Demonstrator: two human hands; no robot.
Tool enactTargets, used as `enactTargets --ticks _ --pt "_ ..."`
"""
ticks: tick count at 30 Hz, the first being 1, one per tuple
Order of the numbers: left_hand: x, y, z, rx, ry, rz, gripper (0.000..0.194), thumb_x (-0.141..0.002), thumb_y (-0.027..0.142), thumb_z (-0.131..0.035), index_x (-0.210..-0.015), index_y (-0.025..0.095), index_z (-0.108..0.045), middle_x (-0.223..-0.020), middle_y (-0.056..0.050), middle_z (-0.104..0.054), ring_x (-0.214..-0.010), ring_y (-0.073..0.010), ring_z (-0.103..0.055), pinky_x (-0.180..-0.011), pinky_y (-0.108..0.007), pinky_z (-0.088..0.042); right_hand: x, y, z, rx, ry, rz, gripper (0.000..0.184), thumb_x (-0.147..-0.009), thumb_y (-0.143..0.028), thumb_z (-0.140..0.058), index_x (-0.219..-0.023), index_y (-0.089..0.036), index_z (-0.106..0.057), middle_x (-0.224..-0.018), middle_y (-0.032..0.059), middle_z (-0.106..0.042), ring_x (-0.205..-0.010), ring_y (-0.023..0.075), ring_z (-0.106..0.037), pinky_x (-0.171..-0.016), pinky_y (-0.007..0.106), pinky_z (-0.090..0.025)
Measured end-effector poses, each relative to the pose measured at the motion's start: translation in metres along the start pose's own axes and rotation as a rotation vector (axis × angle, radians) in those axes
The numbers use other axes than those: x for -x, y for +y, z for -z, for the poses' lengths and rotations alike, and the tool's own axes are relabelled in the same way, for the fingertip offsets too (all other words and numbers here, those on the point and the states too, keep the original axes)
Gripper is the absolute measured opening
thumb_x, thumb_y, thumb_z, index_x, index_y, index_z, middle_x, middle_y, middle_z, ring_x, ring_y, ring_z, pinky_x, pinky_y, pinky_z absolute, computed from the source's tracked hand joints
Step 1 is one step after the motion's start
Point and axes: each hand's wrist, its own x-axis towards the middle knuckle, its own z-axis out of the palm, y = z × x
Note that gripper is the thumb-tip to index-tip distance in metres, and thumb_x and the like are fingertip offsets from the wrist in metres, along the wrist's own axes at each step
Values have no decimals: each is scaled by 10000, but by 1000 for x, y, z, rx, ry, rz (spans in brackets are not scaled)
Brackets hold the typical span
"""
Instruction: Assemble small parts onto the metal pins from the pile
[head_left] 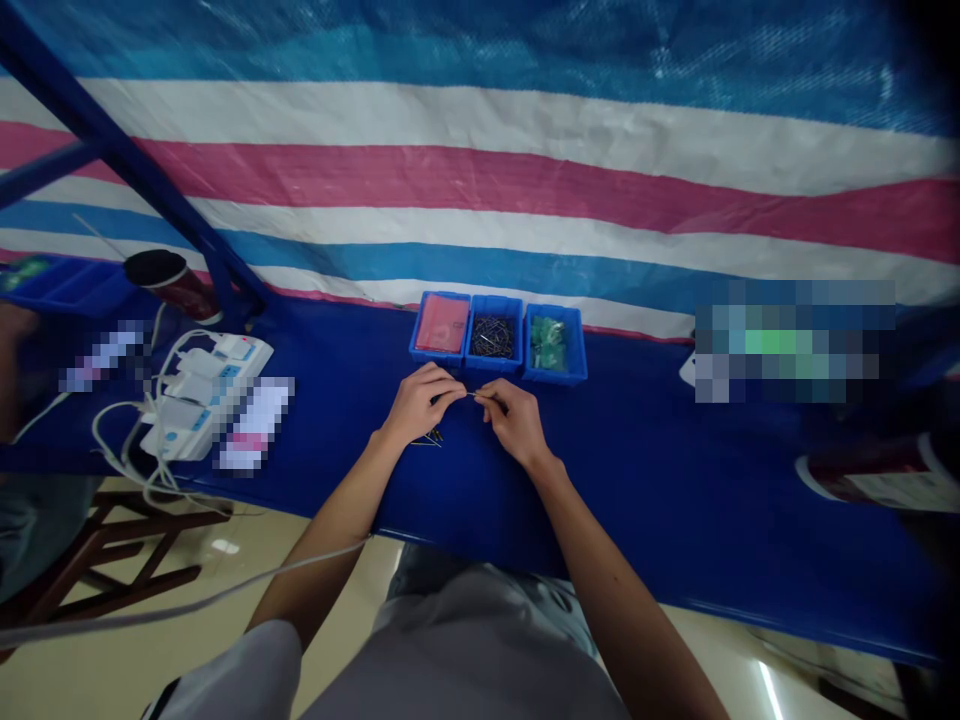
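Observation:
My left hand (pixel 425 402) is closed in a pinch over the blue table, with a thin metal pin (pixel 470 394) between thumb and finger. From the other side, my right hand (pixel 513 415) pinches the same pin's other end; its exact kind is too small to tell. Several similar thin dark and brass-coloured pins (pixel 429 438) lie on the table beneath my left hand, partly hidden by it. Just beyond my hands stand three blue bins: one with pink-red packets (pixel 442 325), one with many dark metal pins (pixel 493 337), one with green packets (pixel 548 342).
At the left, a white power strip (pixel 206 395) with plugs and cables lies beside a blurred phone (pixel 257 422). A dark red cup (pixel 174 284) stands behind it. Another cup (pixel 877 474) lies at the right. A person's arm (pixel 13 365) shows far left. Striped tarpaulin (pixel 480 180) hangs behind.

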Motion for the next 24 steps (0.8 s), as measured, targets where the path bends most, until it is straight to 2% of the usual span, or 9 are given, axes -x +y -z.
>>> enactTargets --ticks 3,15,19,24 --pt "-1 2 1 1 4 1 196 -940 314 -587 -907 204 -747 -862 -57 -716 -798 -179 -586 -770 -355 -492 1 0 0 18 5 39 207 -974 -297 -501 -845 -211 -638 -860 42 -646 -628 150 -587 -669 288 -484" --pt "-3 8 8 35 49 79 245 -970 318 -528 -858 182 -698 -784 -52 -676 -768 -177 -577 -748 -333 -472 -13 -8 10 223 -48 149 231 -1012 -282 -439 -960 -210 -652 -909 72 -645 -778 189 -612 -747 292 -462" --pt "-2 7 9 44 99 111 237 -972 311 -524 -854 183 -686 -772 -45 -670 -728 -167 -569 -700 -314 -458 -23 -16 17 248 77 156 233 -1008 -301 -460 -973 -208 -670 -916 77 -656 -793 198 -618 -733 294 -456" --pt "-2 7 10 34 105 124 241 -966 322 -536 -838 179 -683 -718 -31 -643 -680 -152 -547 -653 -290 -432 -54 -22 27 362 285 107 250 -990 -341 -500 -993 -190 -700 -875 80 -661 -699 183 -583 -687 298 -441"
